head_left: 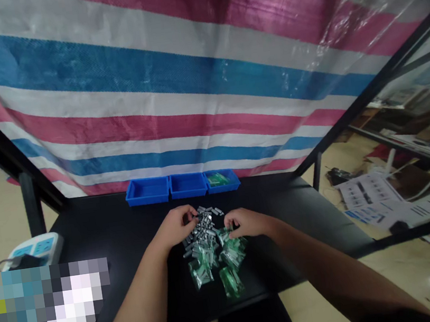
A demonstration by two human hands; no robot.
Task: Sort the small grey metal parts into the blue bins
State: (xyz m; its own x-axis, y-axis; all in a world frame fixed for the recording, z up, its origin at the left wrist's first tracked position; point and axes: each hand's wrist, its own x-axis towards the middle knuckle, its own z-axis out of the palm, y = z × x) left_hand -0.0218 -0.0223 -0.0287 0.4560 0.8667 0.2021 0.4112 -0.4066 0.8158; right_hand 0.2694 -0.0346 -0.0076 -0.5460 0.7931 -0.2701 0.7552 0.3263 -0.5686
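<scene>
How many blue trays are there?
3 blue plastic trays, side by side along the far edge of the black table: the left tray, the middle tray, and the right tray, holding green packets.

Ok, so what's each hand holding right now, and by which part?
Cannot tell for sure: the left hand has its fingertips closed among the silver metal parts, hiding any grip; the right hand touches a green plastic bag, no clear hold.
</scene>
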